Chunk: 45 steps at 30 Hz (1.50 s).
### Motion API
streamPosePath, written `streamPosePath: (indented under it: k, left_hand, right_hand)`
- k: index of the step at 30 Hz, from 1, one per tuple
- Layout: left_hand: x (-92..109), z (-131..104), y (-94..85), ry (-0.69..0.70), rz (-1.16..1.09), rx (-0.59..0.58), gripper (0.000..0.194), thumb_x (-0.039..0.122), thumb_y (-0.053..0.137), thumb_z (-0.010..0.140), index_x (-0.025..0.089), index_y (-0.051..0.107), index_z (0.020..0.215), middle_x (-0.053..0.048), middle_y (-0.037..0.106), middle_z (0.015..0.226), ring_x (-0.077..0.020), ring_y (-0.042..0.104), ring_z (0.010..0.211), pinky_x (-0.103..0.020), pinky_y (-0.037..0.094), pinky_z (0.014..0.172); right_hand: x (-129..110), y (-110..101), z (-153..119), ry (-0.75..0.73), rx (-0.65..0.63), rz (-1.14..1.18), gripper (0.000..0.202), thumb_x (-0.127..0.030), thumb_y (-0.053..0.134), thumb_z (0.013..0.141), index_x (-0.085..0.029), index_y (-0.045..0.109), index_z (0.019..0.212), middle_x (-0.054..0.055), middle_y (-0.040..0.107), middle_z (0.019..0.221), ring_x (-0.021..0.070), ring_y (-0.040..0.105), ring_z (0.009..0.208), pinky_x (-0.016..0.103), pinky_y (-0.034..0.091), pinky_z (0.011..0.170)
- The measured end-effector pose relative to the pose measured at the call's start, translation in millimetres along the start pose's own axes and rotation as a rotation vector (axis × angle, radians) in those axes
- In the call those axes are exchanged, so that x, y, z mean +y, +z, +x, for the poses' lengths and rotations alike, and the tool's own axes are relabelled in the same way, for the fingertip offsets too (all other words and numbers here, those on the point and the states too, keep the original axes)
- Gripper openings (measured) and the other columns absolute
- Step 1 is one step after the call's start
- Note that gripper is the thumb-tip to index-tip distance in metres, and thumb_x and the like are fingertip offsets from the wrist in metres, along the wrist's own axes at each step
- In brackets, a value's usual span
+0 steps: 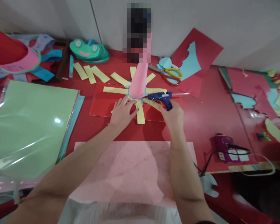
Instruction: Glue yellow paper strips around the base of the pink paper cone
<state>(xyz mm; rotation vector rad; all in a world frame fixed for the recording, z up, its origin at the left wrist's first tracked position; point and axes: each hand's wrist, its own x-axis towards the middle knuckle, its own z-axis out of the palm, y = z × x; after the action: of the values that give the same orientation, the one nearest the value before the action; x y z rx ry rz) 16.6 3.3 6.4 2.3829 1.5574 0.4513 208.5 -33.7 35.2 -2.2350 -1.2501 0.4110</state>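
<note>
A pink paper cone (138, 84) stands upright in the middle of a scalloped blue paper base, with yellow paper strips (115, 90) fanning out around it. Beneath them is a red board (100, 104). My right hand (175, 115) is closed round the handle of a blue hot glue gun (162, 97). The gun's nozzle points left, close to the foot of the cone, and a clear glue stick juts from its back. At the cone's lower left, my left hand (123, 111) rests on the paper, thumb and forefinger apart beside the front yellow strip (140, 115).
Scissors (172, 74) lie behind the board near blue and red paper scraps. Loose yellow strips (91, 73) and green frog-face cutouts (90, 51) are at back left. Plastic-wrapped green paper (32, 124) covers the left side. A purple power socket (228, 149) with cables sits right.
</note>
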Motion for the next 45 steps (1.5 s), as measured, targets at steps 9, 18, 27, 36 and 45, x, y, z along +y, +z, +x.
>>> streamPosePath:
  k: [9, 18, 27, 36, 45]
  left_hand:
    - [5.0, -2.4, 0.5, 0.044, 0.139, -0.018, 0.037, 0.039, 0.056, 0.092, 0.021, 0.065, 0.123, -0.012, 0.059, 0.107, -0.0281, 0.053, 0.098, -0.041, 0.044, 0.084]
    - [6.9, -5.5, 3.9, 0.081, 0.151, -0.002, 0.033, 0.037, 0.049, 0.095, 0.021, 0.066, 0.12, -0.011, 0.062, 0.101, -0.0291, 0.056, 0.099, -0.041, 0.044, 0.083]
    - [-0.9, 6.3, 5.3, -0.094, -0.113, 0.044, 0.025, 0.034, 0.061, 0.089, 0.022, 0.062, 0.111, -0.005, 0.063, 0.095, -0.023, 0.058, 0.09, -0.036, 0.044, 0.083]
    - [0.9, 11.9, 3.0, -0.148, -0.216, 0.046, 0.017, 0.025, 0.069, 0.083, 0.021, 0.064, 0.099, -0.002, 0.063, 0.091, -0.0197, 0.06, 0.086, -0.032, 0.043, 0.078]
    - [3.1, 14.4, 3.7, -0.181, -0.231, 0.045, 0.019, 0.023, 0.07, 0.082, 0.021, 0.064, 0.1, -0.003, 0.064, 0.093, -0.0199, 0.061, 0.087, -0.034, 0.044, 0.079]
  right_hand:
    - [3.3, 4.0, 2.0, -0.004, -0.037, -0.047, 0.023, -0.043, 0.062, 0.075, -0.021, 0.061, 0.083, 0.007, 0.063, 0.087, 0.0228, 0.058, 0.08, 0.034, 0.041, 0.068]
    - [2.1, 3.2, 2.1, -0.002, -0.033, -0.109, 0.025, -0.042, 0.06, 0.077, -0.021, 0.062, 0.09, 0.007, 0.063, 0.095, 0.0239, 0.059, 0.088, 0.036, 0.044, 0.071]
    - [2.6, 0.8, 1.4, 0.003, -0.02, -0.111, 0.025, -0.043, 0.06, 0.077, -0.021, 0.061, 0.088, 0.007, 0.062, 0.092, 0.0231, 0.058, 0.083, 0.035, 0.042, 0.069]
    - [-1.1, -0.1, 0.1, 0.008, -0.037, -0.101, 0.024, -0.043, 0.06, 0.077, -0.021, 0.063, 0.087, 0.007, 0.062, 0.091, 0.0227, 0.057, 0.083, 0.034, 0.041, 0.069]
    - [1.5, 1.0, 1.1, -0.007, -0.031, -0.099, 0.027, -0.045, 0.059, 0.077, -0.02, 0.063, 0.088, 0.008, 0.063, 0.092, 0.0225, 0.057, 0.082, 0.034, 0.041, 0.067]
